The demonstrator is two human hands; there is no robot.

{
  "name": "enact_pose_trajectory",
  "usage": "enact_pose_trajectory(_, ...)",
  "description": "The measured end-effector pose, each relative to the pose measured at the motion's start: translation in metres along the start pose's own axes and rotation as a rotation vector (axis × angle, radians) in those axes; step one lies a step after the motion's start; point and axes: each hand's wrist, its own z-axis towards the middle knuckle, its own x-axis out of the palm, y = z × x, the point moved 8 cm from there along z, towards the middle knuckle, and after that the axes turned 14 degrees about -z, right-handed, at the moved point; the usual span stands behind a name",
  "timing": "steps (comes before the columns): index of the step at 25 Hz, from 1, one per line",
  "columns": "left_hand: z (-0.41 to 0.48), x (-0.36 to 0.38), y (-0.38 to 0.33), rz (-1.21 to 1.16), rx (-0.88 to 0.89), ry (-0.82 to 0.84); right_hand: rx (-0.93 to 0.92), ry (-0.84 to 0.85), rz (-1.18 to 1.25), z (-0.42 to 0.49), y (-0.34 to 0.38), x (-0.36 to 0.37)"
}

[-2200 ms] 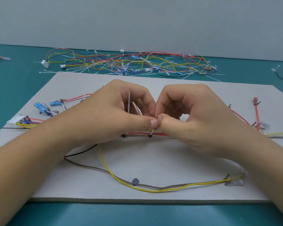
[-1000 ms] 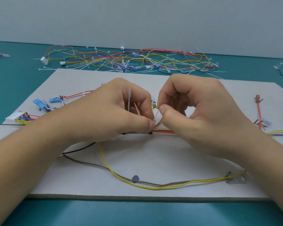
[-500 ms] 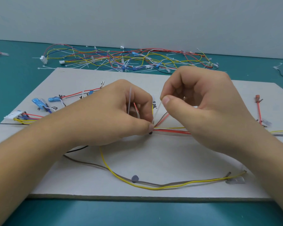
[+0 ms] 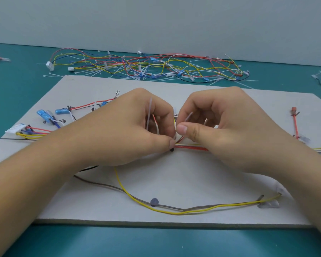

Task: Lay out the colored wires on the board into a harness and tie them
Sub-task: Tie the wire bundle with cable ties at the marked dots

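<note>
A grey board (image 4: 174, 169) lies on the teal table. A bundle of red, white and yellow wires (image 4: 191, 147) runs across its middle. My left hand (image 4: 130, 127) pinches the bundle at a black peg (image 4: 172, 150) and has a spare white cable tie (image 4: 149, 112) between its fingers. My right hand (image 4: 220, 125) pinches the tail of a translucent cable tie (image 4: 188, 116) just above the bundle. A yellow wire (image 4: 193, 210) and a brown wire (image 4: 107, 186) sag across the front of the board.
Blue terminals (image 4: 44, 114) and a white connector (image 4: 15, 129) sit at the board's left. A red terminal wire (image 4: 294, 123) lies at the right. A heap of finished harnesses and loose ties (image 4: 146, 66) lies on the teal table behind the board.
My right hand rose, drawing the tie's tail up from the bundle, then came back down close to my left hand. My left hand stayed pinched at the peg.
</note>
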Motion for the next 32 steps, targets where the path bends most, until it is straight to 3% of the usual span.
enact_pose_trajectory(23,-0.001,-0.002,0.000,0.062,-0.107,-0.098,-0.125,-0.286,-0.191,-0.009,0.018,-0.017)
enact_pose_trajectory(29,-0.002,-0.005,-0.001,0.111,-0.076,-0.062,-0.039,-0.197,-0.041,-0.003,0.007,-0.013)
enact_pose_trajectory(32,-0.002,-0.006,-0.002,0.123,-0.066,-0.065,0.064,-0.104,0.245,-0.001,-0.003,-0.006)
